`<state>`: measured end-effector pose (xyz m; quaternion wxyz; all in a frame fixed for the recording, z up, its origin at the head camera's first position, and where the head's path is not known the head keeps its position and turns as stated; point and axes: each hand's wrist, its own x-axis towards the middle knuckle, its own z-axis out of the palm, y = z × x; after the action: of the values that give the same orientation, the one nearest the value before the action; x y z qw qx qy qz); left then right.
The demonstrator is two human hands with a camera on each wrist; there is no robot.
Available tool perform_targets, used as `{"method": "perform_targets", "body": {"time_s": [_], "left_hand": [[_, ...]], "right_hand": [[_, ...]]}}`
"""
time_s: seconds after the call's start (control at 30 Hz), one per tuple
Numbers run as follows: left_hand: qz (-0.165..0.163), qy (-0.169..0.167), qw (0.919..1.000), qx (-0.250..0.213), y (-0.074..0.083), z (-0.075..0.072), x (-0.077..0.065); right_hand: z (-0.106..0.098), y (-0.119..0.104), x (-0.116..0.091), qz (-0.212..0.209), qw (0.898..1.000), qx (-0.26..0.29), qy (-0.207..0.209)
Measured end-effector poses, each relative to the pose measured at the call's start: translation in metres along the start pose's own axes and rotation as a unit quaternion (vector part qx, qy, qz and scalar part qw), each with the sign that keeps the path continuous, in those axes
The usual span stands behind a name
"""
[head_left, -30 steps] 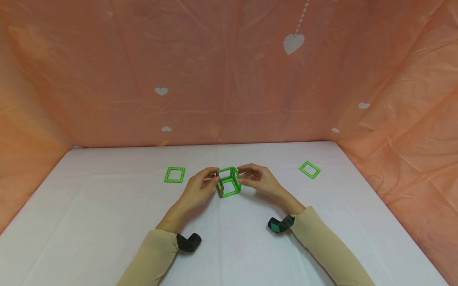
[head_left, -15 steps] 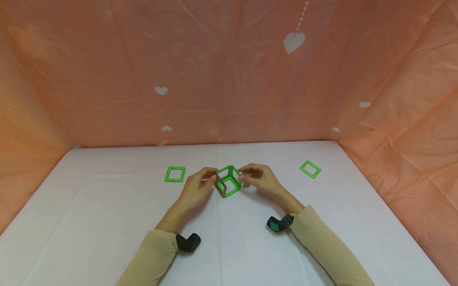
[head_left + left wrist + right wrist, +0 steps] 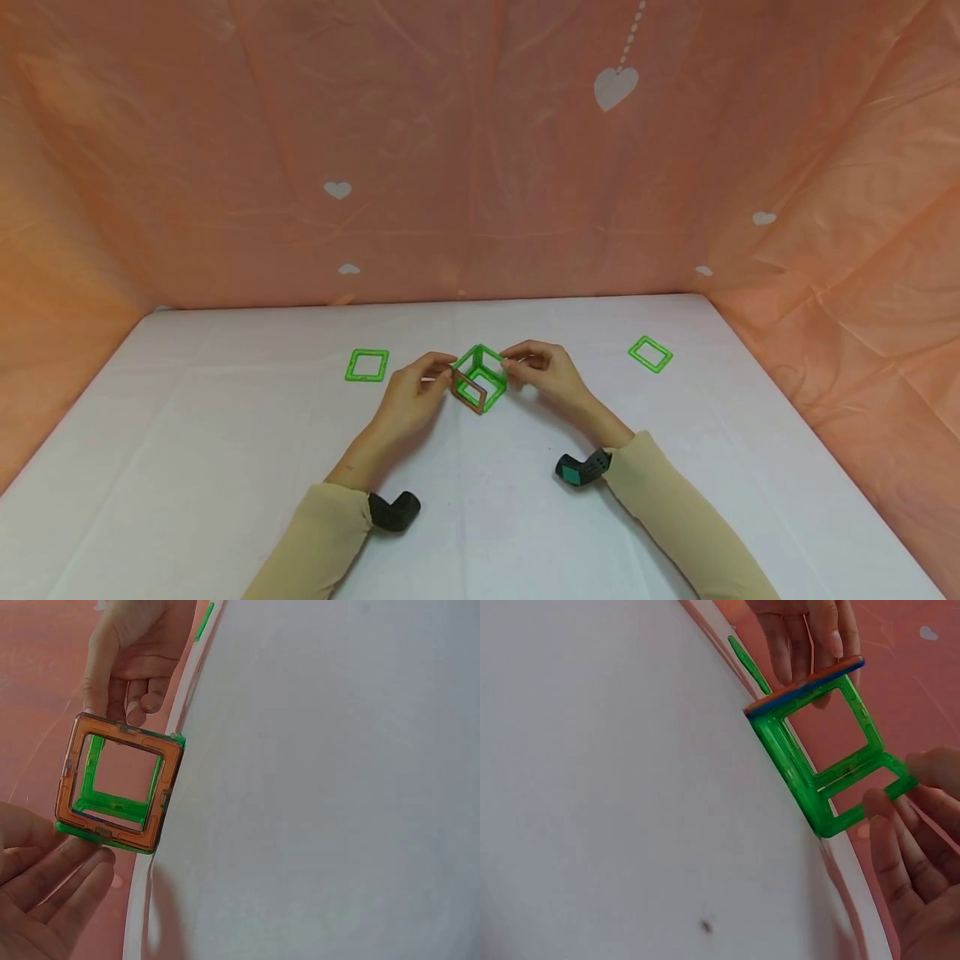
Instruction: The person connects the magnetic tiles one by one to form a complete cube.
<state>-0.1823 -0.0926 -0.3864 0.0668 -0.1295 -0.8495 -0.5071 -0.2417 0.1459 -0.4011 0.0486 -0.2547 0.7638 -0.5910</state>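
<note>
Between both hands is a cube-like frame of green magnetic tiles [image 3: 497, 397], with an orange square tile [image 3: 166, 787] on its front left side. A blue edge shows under the orange tile in the right wrist view. My left hand [image 3: 412, 396] pinches the frame's left corner between thumb and fingertips. On the other side, my right hand [image 3: 551, 379] pinches a green edge, thumb and finger closing on it in the right wrist view. The side facing up looks open, and the inside edges show through it.
A loose green square tile [image 3: 366, 378] lies on the white table [image 3: 225, 467] left of the hands. Another green square tile [image 3: 650, 367] lies farther off to the right. Behind the table hangs an orange curtain [image 3: 465, 167] with white hearts.
The tile frame has turned between the hands, so its orange side swings round from the left toward the front. Both hands keep nearly the same place; the loose tiles have not moved.
</note>
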Motion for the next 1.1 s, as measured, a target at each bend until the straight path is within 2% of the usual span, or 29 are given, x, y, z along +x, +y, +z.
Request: {"method": "perform_targets", "body": {"time_s": [0.2,0.57,0.73,0.93,1.1], "left_hand": [[-0.008,0.001,1.0,0.0,0.0,0.001,0.0],[-0.02,0.003,0.9997,0.014,0.002,0.001,0.0],[-0.018,0.004,0.9996,0.023,0.002,0.002,0.0],[0.001,0.003,0.9996,0.027,0.002,0.002,0.001],[0.007,-0.005,0.9998,0.02,0.003,0.002,0.001]], "right_hand": [[0.003,-0.002,0.001,0.01,1.0,-0.002,0.014],[0.007,-0.002,0.002,0.02,0.999,0.023,0.009],[0.009,-0.003,0.002,0.028,0.999,0.025,0.01],[0.012,-0.005,0.004,0.041,0.999,0.019,0.01],[0.013,-0.005,0.005,0.034,0.999,0.017,0.0]]}}
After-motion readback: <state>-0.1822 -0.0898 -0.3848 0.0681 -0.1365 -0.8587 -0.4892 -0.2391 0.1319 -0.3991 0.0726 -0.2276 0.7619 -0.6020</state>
